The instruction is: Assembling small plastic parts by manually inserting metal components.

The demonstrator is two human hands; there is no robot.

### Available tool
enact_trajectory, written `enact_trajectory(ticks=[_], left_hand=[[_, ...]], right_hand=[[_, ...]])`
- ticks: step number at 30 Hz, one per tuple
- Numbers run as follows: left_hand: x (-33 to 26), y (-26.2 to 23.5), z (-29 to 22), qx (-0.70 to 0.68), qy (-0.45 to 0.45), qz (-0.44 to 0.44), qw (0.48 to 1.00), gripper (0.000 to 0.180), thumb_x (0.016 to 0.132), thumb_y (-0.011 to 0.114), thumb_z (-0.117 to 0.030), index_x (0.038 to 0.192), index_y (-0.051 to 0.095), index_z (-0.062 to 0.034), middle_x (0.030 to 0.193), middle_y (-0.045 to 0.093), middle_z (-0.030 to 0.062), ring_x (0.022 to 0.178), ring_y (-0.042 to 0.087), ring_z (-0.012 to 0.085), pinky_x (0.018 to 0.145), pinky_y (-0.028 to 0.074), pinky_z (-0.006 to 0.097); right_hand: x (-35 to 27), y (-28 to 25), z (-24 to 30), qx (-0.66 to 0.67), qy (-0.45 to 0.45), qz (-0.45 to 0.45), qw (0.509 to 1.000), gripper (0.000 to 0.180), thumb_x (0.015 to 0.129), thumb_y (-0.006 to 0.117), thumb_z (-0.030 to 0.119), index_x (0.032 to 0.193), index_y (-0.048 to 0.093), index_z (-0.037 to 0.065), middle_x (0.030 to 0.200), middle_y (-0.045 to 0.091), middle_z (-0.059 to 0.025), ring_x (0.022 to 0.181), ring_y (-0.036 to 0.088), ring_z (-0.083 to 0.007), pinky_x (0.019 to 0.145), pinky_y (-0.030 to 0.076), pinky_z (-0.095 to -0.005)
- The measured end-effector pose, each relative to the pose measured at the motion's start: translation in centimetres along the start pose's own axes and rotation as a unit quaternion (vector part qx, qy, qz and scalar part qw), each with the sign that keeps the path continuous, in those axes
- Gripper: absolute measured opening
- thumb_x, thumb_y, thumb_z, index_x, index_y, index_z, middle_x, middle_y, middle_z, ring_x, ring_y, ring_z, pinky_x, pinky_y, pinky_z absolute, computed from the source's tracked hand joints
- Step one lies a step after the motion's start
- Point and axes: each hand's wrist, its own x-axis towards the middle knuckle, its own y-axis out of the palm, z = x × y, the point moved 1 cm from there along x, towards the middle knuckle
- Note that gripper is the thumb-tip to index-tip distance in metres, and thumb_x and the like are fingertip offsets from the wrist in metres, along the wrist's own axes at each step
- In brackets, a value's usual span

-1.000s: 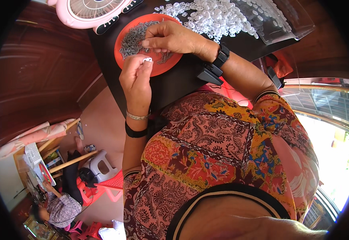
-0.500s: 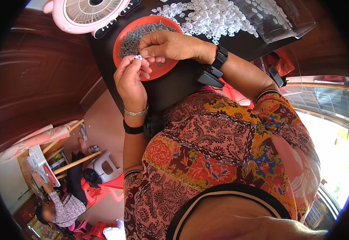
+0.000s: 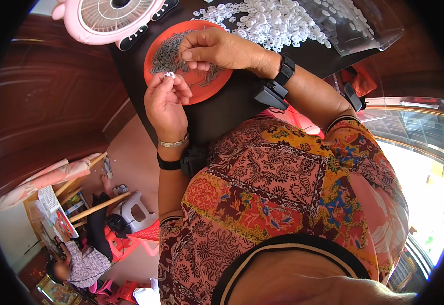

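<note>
A small white ring [image 3: 169, 74] sits pinched between the fingertips of the left hand [image 3: 166, 101], just over the near rim of an orange plate [image 3: 209, 90] heaped with small grey metal pieces [image 3: 167, 55]. The right hand [image 3: 217, 49] rests on that heap, fingers curled closed around some pieces. Loose white rings [image 3: 267, 23] lie on the dark surface [image 3: 222, 109] beyond, beside a pink fan [image 3: 111, 18].

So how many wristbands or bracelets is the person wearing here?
3: a silver bracelet and a black band on the left wrist, a black band on the right. None seem hidden.
</note>
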Motion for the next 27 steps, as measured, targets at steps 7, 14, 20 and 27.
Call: enact_trajectory(ticks=[7, 14, 20, 27], left_hand=[[0.0, 0.7, -0.4, 0.129, -0.009, -0.029, 0.991, 0.018, 0.091, 0.051, -0.017, 0.082, 0.058, -0.0020, 0.060, 0.051, 0.0009, 0.048, 0.044, 0.0060, 0.044, 0.029, 0.019], [0.4, 1.2, 0.7, 0.167, 0.041, -0.057, 0.984, 0.015, 0.090, 0.052, -0.012, 0.087, 0.060, 0.0000, 0.068, 0.056, 0.0017, 0.058, 0.048, 0.0078, 0.050, 0.033, 0.019], [0.5, 1.4, 0.7, 0.170, 0.031, -0.049, 0.984, 0.015, 0.089, 0.052, -0.013, 0.085, 0.059, -0.0007, 0.074, 0.060, 0.0027, 0.064, 0.052, 0.0076, 0.055, 0.037, 0.020], [0.3, 2.0, 0.4, 0.179, 0.005, -0.007, 0.984, 0.016, 0.089, 0.049, -0.013, 0.080, 0.056, -0.0013, 0.067, 0.052, -0.0001, 0.057, 0.043, 0.0058, 0.052, 0.032, 0.020]], right_hand=[[0.0, -0.2, 0.1, -0.004, 0.011, 0.006, 1.000, 0.021, 0.094, 0.055, 0.024, 0.087, 0.058, 0.005, 0.071, 0.055, 0.0034, 0.060, 0.047, -0.0036, 0.055, 0.040, -0.0186], [-0.2, -0.1, 0.2, 0.000, -0.014, -0.011, 1.000, 0.022, 0.094, 0.057, 0.025, 0.085, 0.058, 0.005, 0.070, 0.055, 0.0031, 0.059, 0.046, -0.0034, 0.054, 0.040, -0.0191], [-0.1, -0.4, -0.1, -0.006, -0.013, -0.026, 1.000, 0.021, 0.094, 0.057, 0.024, 0.085, 0.058, 0.005, 0.071, 0.055, 0.0030, 0.061, 0.048, -0.0037, 0.055, 0.041, -0.0191], [-0.1, -0.2, -0.2, -0.005, -0.015, 0.003, 1.000, 0.021, 0.094, 0.057, 0.024, 0.086, 0.058, 0.004, 0.071, 0.055, 0.0028, 0.062, 0.049, -0.0037, 0.056, 0.042, -0.0196]])
